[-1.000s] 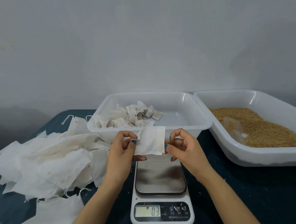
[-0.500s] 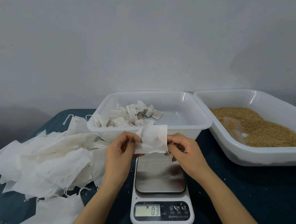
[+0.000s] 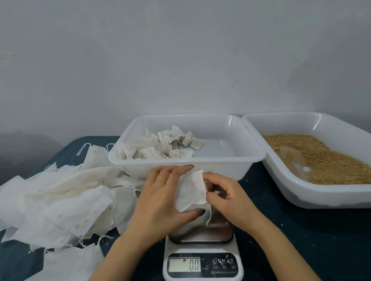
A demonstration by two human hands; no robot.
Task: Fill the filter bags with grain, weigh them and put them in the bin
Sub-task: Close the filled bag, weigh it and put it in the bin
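An empty white filter bag (image 3: 191,189) hangs over the steel platform of the kitchen scale (image 3: 202,269), whose display reads 0.0. My left hand (image 3: 163,195) holds the bag between thumb and fingers along its left side. My right hand (image 3: 226,197) pinches the bag's right edge, where a drawstring dangles. Behind the hands stands a clear bin (image 3: 253,157) with several filled bags (image 3: 162,146) in its left half. A second bin (image 3: 337,198) at the right holds brown grain (image 3: 331,160).
A loose heap of empty filter bags (image 3: 52,201) covers the dark cloth to the left of the scale. A clear scoop (image 3: 293,159) lies half buried in the grain. A grey wall rises right behind the bins.
Both hands have lowered with the bag and closed in on it; it is now crumpled between them. The scale reading went from 0.3 to 0.0.
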